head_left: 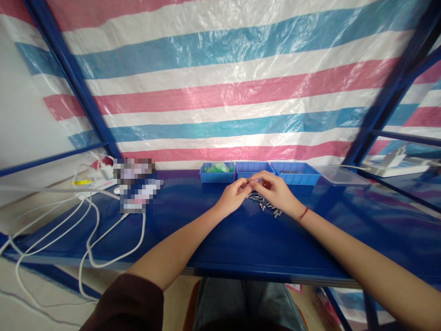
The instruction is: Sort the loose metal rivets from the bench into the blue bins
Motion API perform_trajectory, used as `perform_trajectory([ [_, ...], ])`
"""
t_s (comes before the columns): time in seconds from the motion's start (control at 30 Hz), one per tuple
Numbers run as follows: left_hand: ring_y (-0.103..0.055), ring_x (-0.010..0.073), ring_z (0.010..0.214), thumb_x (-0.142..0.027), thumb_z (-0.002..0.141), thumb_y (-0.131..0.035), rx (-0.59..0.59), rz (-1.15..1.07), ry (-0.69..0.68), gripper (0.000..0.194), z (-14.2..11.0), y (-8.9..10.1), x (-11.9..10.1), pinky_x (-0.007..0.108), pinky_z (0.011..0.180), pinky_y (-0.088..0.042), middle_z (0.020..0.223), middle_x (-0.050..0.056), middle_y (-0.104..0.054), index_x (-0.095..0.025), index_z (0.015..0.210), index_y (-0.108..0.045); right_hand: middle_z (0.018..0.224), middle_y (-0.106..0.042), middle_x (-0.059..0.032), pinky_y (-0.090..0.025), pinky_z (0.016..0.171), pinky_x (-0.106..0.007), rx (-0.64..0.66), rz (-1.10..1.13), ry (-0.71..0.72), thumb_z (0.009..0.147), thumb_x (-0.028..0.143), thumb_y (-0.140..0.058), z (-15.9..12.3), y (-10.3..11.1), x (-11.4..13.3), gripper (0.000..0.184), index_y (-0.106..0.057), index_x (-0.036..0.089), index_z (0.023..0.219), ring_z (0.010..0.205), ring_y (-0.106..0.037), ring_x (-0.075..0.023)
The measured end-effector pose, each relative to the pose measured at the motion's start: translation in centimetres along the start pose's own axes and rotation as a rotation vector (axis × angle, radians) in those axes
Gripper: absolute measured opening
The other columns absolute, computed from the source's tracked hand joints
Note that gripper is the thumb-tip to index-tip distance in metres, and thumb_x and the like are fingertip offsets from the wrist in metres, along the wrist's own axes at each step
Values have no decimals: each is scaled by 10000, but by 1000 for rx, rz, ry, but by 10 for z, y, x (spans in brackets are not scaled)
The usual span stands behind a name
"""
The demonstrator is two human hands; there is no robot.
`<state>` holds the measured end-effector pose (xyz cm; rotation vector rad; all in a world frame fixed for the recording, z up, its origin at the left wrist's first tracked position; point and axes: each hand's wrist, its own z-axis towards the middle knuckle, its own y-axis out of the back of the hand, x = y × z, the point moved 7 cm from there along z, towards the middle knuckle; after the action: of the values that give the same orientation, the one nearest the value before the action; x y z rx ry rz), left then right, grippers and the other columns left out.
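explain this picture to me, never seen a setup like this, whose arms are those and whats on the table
There's no machine here: these are a person's own bare arms, seen from a camera worn on their head, looking forward and down. The left hand and right hand meet at the fingertips; whatever is in their grip is too small to make out. Small metallic pieces lie by the hands on the blue table. Behind stand three blue bins; white cables loop at the left.

No lettering, label, brand, number or sign can be read; the pixelated items (141,195) at left are illegible.
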<state>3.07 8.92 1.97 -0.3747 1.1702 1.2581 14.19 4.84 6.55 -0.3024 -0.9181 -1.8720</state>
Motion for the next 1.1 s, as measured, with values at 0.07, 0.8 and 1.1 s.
perform_trajectory([
  [0.07, -536, 88, 597, -395, 847, -520, -47, 3, 8, 255, 0, 4, 0, 206, 589, -409, 731, -20, -560, -169, 955, -569, 864, -633, -58, -438, 535, -261, 20, -25, 30, 840, 346, -567, 0, 1, 4, 187, -642, 177, 870, 602, -541, -119],
  [0.8, -498, 255, 1066, -489, 822, -539, 124, 772, -23, 323, -9, 4, -3, 417, 889, -398, 1078, 41, -597, -276, 1042, -639, 779, -697, -104, -440, 667, -319, -365, -631, -426, 783, 331, -501, -1, 112, -100, 274, -700, 148, 828, 717, -632, -227],
  [1.1, -532, 221, 1032, -339, 886, -481, 187, 885, -10, 225, -9, 2, -3, 371, 831, -402, 1112, 10, -621, -300, 1014, -662, 818, -701, -122, -418, 639, -340, -299, -864, -602, 805, 363, -469, -13, 136, -130, 349, -700, 162, 973, 750, -634, -279],
])
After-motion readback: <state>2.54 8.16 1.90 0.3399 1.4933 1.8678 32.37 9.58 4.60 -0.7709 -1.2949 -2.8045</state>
